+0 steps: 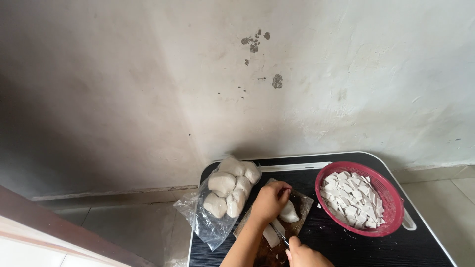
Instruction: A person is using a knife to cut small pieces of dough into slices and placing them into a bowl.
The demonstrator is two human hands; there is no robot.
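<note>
Left hand (269, 200) curled, pressing pale taro chunk (289, 212) on wooden cutting board (302, 202), mid-table. Right hand (303, 256) fisted around knife (279, 233) at near edge. Red colander (391, 198) right; plastic bag (208, 222) at left edge.

A pale plaster wall (148, 89) fills most of the view, stained and chipped with dark patches (255, 42). Its left side lies in shadow. Below runs a light tiled floor (128, 222), carrying a low black tabletop (346, 247) with white edging.
</note>
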